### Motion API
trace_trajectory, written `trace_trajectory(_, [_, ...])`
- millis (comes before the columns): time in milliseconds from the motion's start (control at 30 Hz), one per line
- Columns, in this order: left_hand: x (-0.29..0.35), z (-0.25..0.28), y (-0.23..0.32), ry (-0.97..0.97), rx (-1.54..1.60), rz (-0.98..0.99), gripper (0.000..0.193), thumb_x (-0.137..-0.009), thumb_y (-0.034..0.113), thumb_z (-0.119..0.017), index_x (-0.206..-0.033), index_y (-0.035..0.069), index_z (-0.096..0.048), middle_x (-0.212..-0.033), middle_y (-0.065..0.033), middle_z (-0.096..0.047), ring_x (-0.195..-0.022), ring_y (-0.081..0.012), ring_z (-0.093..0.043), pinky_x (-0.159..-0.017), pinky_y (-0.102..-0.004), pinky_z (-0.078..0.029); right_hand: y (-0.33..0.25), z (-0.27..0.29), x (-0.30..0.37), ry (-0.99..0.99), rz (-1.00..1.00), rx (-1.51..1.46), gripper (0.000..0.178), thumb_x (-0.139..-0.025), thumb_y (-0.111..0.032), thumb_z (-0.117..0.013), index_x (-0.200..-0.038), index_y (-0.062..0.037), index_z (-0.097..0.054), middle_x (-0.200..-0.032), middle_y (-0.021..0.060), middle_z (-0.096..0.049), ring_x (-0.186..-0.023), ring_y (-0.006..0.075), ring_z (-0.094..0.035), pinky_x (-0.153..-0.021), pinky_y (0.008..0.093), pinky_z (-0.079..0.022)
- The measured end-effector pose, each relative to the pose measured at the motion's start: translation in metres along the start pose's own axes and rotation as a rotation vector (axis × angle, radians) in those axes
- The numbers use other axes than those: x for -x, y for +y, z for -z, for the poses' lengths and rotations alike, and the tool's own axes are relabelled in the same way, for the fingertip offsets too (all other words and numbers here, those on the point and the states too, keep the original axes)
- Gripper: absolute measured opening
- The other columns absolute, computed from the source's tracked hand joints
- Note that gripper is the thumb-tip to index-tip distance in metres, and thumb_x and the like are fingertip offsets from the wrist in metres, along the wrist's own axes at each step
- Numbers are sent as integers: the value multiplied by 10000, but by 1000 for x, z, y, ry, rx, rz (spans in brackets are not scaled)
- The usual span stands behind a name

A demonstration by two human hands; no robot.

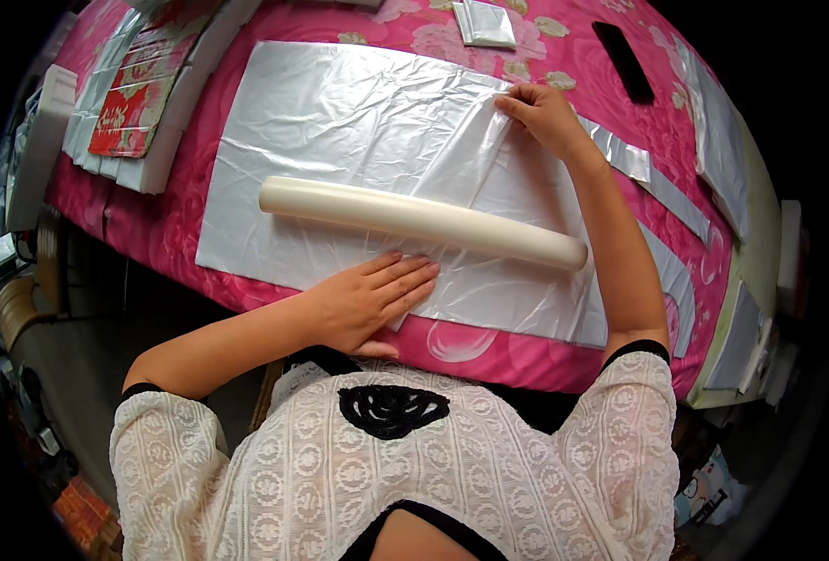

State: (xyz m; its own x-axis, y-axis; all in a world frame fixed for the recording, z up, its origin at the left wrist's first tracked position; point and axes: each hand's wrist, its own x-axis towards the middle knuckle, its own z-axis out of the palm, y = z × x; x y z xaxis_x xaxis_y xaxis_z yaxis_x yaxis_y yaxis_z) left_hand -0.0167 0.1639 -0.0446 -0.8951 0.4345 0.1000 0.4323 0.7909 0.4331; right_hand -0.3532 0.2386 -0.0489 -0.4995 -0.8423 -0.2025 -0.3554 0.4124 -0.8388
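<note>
A large silvery-white plastic sheet [340, 103] lies spread and wrinkled over the table. Across it rests a long cream-coloured roller tube [414, 217], slanting slightly down to the right. My left hand [377, 297] lies flat on the sheet's near edge, fingers stretched out, just below the tube. At the far right corner of the sheet, my right hand [538, 112] pinches the plastic between thumb and fingers. A fold runs from that pinch toward the tube.
A pink flowered cloth [274, 295] covers the table. Stacked white packs with a red printed sheet [134, 112] stand far left. A folded silvery packet [485, 23] and a black phone [623, 62] lie at the back. Silvery strips [681, 201] and sheets [714, 131] lie to the right.
</note>
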Motion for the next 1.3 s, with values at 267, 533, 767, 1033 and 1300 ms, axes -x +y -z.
trace_trajectory(267, [8,-19,14,-96,-50,72,869,-840,614,-371,-1371,-68,-284,-1462,-211,-243,-1379,-313,-204,-1113,-456,-143,-36,-10,36,225,85,-210,386,-894,-232,-585,-1225,-38,-541,-1122,82,-594,-985,140,-542,-857,278,-414])
trace_trajectory(533, [5,-26,32,-100,-118,140,886,-823,612,-396,-1382,-62,-267,-1477,-196,-219,-1390,-307,-166,-1120,-446,-118,-47,-98,156,232,481,617,502,-757,-10,-598,-1246,-101,-536,-1124,93,-564,-998,286,-535,-862,383,-425])
trace_trajectory(767, [7,-13,19,-85,61,5,868,-829,579,-450,-1389,-54,-253,-1483,-187,-206,-1393,-294,-162,-1120,-445,-122,31,0,145,643,188,843,445,-796,-55,-599,-1236,-92,-545,-1107,101,-577,-991,308,-520,-872,392,-422])
trace_trajectory(1033, [-1,-22,19,-95,-34,60,844,-801,535,-527,-1375,-37,-292,-1471,-181,-239,-1386,-284,-192,-1124,-449,-123,-24,-33,179,156,384,376,457,-734,-11,-628,-1183,-79,-578,-1123,94,-590,-1045,285,-522,-945,375,-391])
trace_trajectory(1300, [-10,-46,58,-71,-147,197,850,-768,506,-545,-1378,-32,-297,-1480,-187,-212,-1387,-299,-177,-1119,-450,-133,-35,-68,122,9,701,472,448,-737,4,-623,-1164,-129,-591,-1136,38,-597,-1083,237,-526,-1000,427,-333])
